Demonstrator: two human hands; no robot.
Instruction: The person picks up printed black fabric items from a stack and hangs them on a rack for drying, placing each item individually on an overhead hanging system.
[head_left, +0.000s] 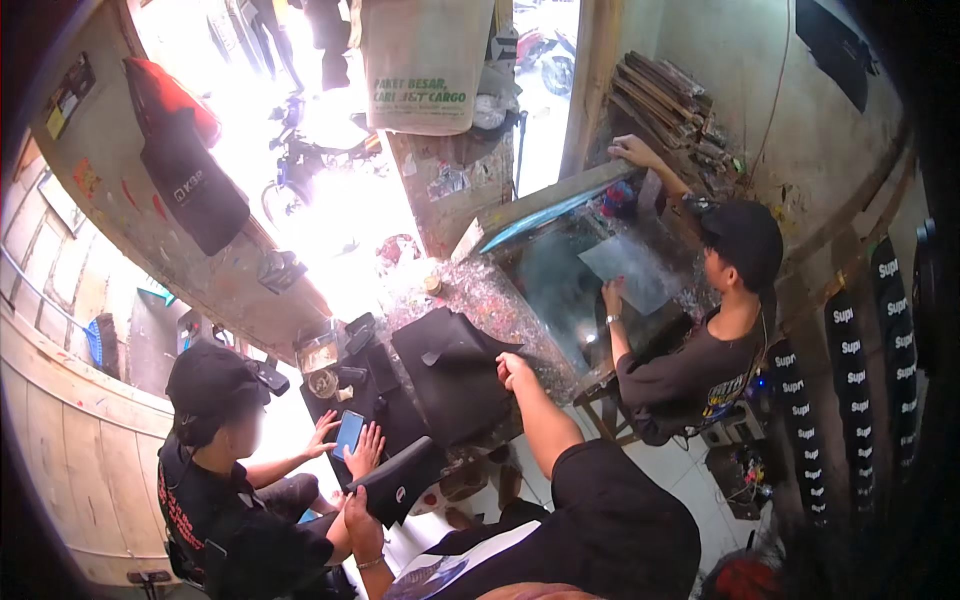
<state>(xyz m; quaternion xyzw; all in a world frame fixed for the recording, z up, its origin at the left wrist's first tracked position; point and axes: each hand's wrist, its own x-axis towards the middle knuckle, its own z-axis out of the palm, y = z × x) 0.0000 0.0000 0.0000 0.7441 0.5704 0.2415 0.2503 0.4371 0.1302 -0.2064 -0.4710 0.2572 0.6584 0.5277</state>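
My left hand (362, 528), at the lower middle, is closed on the edge of a black piece of fabric-like sheet (400, 484) with a small white oval mark. This piece hangs tilted between me and the worktable. My right hand (515, 371) reaches forward to a stack of black sheets (450, 370) on the worktable. Its fingers are pinched at the stack's right corner, where one sheet curls up. How many sheets they grip is hidden.
At left a seated person (215, 420) handles a blue-screened phone (348, 434) by the table. At right another person (730, 290) works over a glass-topped surface (560, 290) holding a pale sheet (630, 272). Small containers (322, 365) stand left of the stack. Printed black strips (850, 400) hang at far right.
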